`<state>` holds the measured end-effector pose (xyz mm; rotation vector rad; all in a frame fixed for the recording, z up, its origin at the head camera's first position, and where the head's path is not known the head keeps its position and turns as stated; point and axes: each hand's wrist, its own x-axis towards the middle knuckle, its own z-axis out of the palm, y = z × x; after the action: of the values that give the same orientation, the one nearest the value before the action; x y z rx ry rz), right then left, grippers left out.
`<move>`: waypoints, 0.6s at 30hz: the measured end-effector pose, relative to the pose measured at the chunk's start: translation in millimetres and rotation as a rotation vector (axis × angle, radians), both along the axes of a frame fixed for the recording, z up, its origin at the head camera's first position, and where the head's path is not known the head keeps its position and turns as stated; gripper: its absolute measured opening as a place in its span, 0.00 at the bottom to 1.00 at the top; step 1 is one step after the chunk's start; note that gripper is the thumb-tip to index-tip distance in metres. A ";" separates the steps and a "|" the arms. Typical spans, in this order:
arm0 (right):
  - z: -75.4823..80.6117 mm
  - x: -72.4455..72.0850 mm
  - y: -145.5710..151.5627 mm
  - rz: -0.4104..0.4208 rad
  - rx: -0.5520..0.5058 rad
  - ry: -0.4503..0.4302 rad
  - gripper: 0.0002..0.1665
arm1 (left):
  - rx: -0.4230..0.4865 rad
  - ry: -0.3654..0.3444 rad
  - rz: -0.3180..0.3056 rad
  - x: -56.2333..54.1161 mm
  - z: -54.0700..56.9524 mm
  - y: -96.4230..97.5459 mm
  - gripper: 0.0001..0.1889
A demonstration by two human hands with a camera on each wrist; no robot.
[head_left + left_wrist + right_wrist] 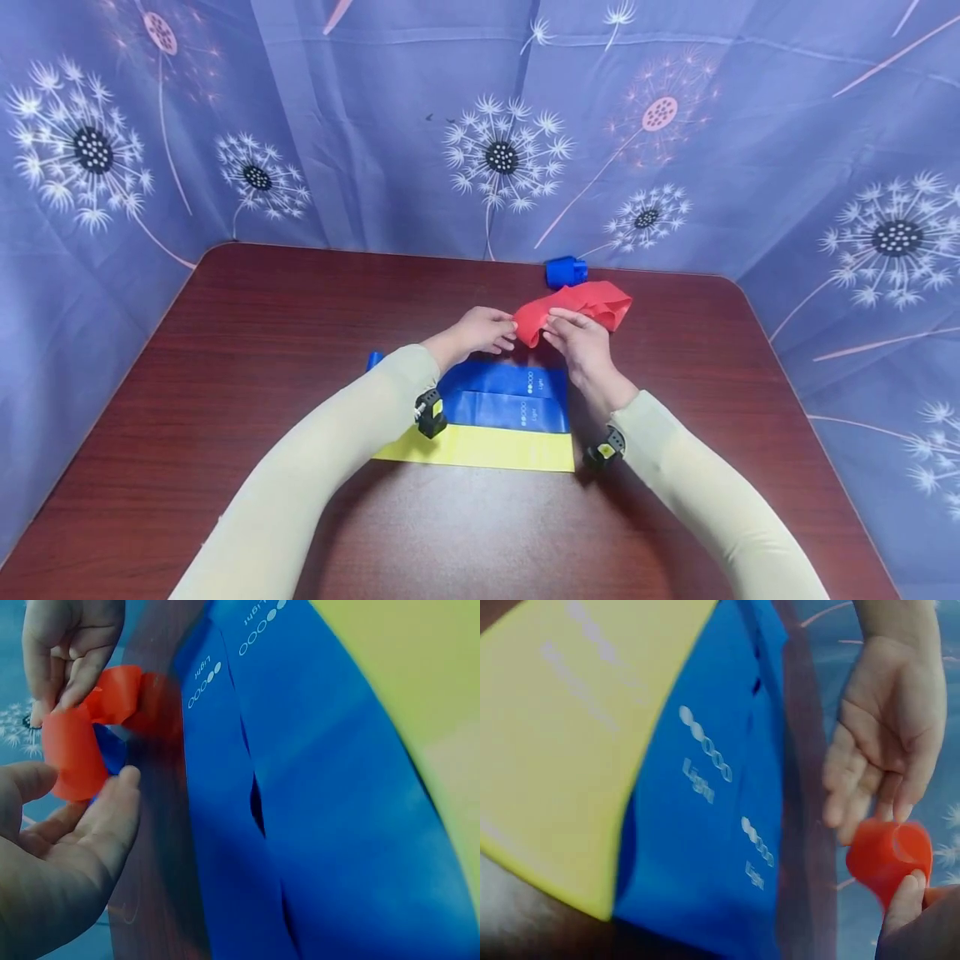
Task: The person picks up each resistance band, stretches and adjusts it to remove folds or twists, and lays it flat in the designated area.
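Observation:
A red resistance band (611,302), curled and partly folded, is lifted toward the back of the table between the hands. My right hand (581,343) pinches it between thumb and fingers. On its left end, the thumb and fingertips of my left hand (483,331) hold the edge, the other fingers loosely extended in the right wrist view. Below the hands lie two overlapping blue resistance bands (487,408), printed "Light" with small circles. A yellow resistance band (487,447) lies flat along their near side. My left forearm hides part of the blue and yellow bands.
A small blue cylindrical object (564,272) stands at the back edge of the reddish-brown wooden table (247,350), just behind the red band. A blue curtain (390,133) with dandelion prints surrounds the table's back and sides. Each wrist wears a small black camera.

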<state>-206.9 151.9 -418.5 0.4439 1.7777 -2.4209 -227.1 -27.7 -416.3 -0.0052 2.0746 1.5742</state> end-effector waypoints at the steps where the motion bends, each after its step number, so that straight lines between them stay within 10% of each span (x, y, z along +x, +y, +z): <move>1: -0.8 0.9 -1.2 0.007 0.012 -0.004 0.13 | 0.009 0.004 0.012 -0.4 -0.5 -1.2 0.23; 8: -8.8 4.6 -4.5 0.096 0.091 -0.060 0.18 | 0.105 0.016 0.133 -5.8 -1.7 -14.5 0.19; 18: -4.9 -1.8 5.2 0.353 0.235 -0.066 0.15 | 0.058 0.032 0.153 -13.6 1.8 -38.5 0.22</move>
<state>-208.8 157.0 -423.4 0.2039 1.9299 -1.9524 -240.7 -66.2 -414.6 -0.1216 2.0950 1.7355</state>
